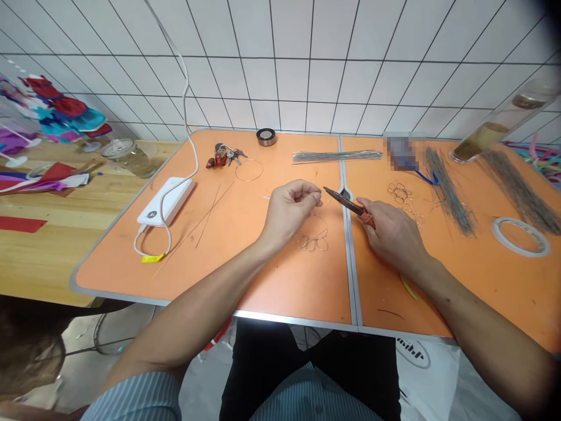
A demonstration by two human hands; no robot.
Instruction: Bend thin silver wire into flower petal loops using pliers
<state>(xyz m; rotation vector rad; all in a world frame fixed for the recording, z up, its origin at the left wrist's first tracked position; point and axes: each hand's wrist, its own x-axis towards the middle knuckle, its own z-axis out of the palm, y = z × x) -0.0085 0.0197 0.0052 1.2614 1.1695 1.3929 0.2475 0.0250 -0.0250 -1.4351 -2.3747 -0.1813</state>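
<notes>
My left hand [293,207] is raised over the orange table, its thumb and fingertips pinched on a thin wire. Below those fingers shows a wire bent into flower-like loops [318,242], seemingly part of the same piece. My right hand [392,231] grips pliers [350,203] by their reddish handles. The dark tips of the pliers point left, close to my left fingertips but apart from them. Whether the jaws hold anything is too small to tell. More looped wire shapes [400,192] lie just beyond my right hand.
On the orange folding table [245,280] lie a white power strip [165,202] with its cord, keys [225,156], a tape roll [266,137], a wire bundle [336,156], dark wire bundles [449,190] and a white ring [520,237]. A tilted clear jar [482,140] stands at back right.
</notes>
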